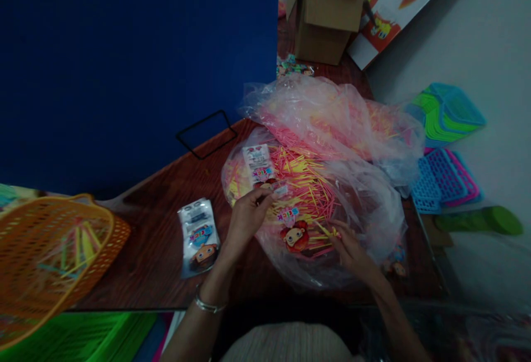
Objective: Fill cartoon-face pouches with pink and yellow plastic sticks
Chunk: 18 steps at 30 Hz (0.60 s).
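My left hand (249,215) pinches the upper edge of a clear printed pouch (295,235), which has "Stick" lettering and a red-haired cartoon face. My right hand (350,246) is closed on a few short yellow and pink sticks (327,230) at the pouch's right side. Under both hands spreads an opened clear plastic bag (365,207) with a heap of loose pink and yellow sticks (302,171). Another printed pouch (258,163) lies on the heap just beyond my left hand. Left of that hand, a stack of similar pouches (199,237) rests on the dark wooden table (153,229).
An orange basket (112,235) with some sticks in it stands at the left. Behind the heap lies a second full plastic bag (323,113). A cardboard box (323,25) sits at the back. Blue and green baskets (443,113) are at the right; a blue panel (136,74) rises at back left.
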Tool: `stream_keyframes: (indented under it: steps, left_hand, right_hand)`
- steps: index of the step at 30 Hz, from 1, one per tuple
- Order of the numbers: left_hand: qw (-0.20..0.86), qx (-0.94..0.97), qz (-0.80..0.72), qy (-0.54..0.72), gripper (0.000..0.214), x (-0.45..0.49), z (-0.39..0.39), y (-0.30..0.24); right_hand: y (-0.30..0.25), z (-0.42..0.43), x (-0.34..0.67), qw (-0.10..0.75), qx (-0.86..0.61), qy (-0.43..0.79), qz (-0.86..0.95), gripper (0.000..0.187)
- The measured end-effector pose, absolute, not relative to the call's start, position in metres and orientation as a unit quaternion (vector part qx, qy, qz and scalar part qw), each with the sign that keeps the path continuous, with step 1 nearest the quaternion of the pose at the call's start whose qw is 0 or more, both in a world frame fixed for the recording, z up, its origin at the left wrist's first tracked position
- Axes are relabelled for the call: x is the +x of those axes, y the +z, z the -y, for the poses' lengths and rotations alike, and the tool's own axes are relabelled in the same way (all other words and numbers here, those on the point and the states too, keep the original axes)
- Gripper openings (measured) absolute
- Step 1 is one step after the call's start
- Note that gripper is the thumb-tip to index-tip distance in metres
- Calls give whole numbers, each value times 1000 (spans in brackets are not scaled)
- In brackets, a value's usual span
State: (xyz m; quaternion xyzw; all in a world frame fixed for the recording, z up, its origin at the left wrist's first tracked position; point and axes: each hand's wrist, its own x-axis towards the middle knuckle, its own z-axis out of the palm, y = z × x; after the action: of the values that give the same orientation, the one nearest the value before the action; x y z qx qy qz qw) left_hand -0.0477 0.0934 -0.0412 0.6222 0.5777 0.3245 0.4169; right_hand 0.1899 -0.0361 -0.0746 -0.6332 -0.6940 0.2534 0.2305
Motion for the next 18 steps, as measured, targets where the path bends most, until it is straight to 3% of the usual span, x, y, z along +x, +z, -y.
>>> stream_keyframes:
  steps: [4, 9, 14, 18]
  left_hand:
    - [517, 491, -559, 422, 20, -67, -92, -24]
    - [612, 337, -495, 517, 25, -89, -87, -6]
    - [725, 342, -361, 477, 17, -65, -72, 2]
    - [777, 413, -299, 369, 15, -30, -67, -4]
  right_hand:
    - [-70, 32, 175, 284, -601, 340, 665, 28]
    - [-62, 24, 156, 408, -604, 511, 454, 31]
    - [-58, 15, 139, 427, -492, 709, 271, 31]
    - [-52, 13, 129, 424, -456, 758, 196, 30]
